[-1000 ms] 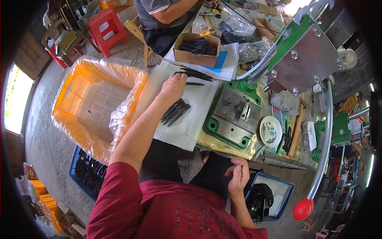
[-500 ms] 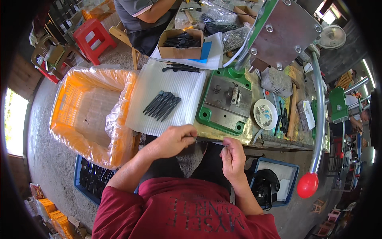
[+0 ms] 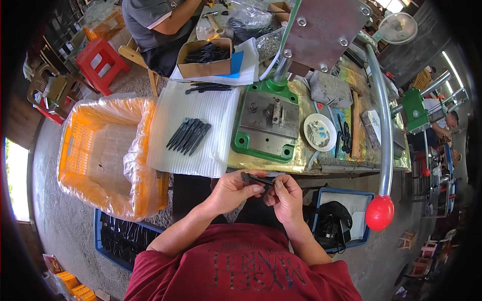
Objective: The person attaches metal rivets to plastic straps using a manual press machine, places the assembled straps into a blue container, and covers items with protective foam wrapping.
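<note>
My left hand (image 3: 232, 191) and my right hand (image 3: 285, 196) meet close to my body, just below the bench edge. Between them they hold a slim black plastic part (image 3: 257, 178); the left fingers pinch its left end, the right fingers its right end. A row of several similar black parts (image 3: 189, 135) lies on a white ribbed sheet (image 3: 200, 150) on the bench. Right of the sheet stands a green press base with a grey die plate (image 3: 266, 124).
An orange crate lined with clear plastic (image 3: 100, 155) stands at my left. A blue tray of black parts (image 3: 123, 238) sits on the floor. A red-knobbed press lever (image 3: 380, 210) hangs at right. A cardboard box of parts (image 3: 206, 56) and another person (image 3: 155, 20) are beyond the sheet.
My left hand drew back from the far parts on the sheet to my lap. Both hands came together and now grip one black part.
</note>
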### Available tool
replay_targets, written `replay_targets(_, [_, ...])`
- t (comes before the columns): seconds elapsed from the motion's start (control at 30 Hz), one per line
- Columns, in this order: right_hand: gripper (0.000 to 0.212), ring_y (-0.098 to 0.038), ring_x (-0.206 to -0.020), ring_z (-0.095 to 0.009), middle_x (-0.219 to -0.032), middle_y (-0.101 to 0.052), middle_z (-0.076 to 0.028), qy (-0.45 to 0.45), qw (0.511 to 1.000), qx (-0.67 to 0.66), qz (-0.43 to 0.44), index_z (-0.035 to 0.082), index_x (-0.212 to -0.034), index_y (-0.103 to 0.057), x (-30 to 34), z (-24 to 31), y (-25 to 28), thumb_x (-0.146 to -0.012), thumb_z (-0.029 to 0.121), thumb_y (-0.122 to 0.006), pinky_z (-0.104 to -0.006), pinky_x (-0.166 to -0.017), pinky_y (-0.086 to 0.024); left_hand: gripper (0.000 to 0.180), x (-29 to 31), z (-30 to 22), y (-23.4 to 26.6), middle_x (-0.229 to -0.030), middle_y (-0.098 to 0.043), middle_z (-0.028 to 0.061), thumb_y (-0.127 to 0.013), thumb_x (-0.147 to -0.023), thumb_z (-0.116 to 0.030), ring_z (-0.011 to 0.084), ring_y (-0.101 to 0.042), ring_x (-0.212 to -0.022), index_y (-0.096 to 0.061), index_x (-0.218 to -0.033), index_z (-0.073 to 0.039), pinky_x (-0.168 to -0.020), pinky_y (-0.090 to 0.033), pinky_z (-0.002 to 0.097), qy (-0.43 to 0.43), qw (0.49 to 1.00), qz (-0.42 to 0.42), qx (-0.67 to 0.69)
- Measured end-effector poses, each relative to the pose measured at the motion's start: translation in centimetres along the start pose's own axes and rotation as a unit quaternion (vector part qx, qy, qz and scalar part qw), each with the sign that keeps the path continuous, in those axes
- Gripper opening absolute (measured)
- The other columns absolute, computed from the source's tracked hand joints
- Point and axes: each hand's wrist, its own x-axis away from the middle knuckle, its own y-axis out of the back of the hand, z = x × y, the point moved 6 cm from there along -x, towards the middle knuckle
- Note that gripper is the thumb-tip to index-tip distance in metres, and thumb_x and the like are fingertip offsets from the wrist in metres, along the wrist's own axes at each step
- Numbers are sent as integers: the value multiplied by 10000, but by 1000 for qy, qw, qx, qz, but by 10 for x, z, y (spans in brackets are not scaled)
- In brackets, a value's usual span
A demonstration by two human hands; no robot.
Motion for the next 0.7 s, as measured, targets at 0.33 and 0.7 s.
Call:
replay_targets(0.33, [142, -432, -490, -110, -639, -479, -32, -5, 999, 36, -23, 26, -841, -490, 5, 2, 10, -835, 168, -502, -226, -446, -358, 158, -15, 18, -11, -813, -581, 42, -556, -770, 2, 60, -519, -668, -570, -927, -1, -597, -454, 196, -69, 987, -18, -146])
replay_targets(0.7, [107, -399, -512, -52, -604, -451, 9, 192, 908, 336, -160, 12, -816, -505, -21, 78, 71, -828, 117, -491, -185, -468, -325, 112, -18, 12, 16, -816, -573, 66, -478, -835, -53, 121, -577, -718, -498, -931, 2, -605, -489, 221, -16, 995, -71, -66])
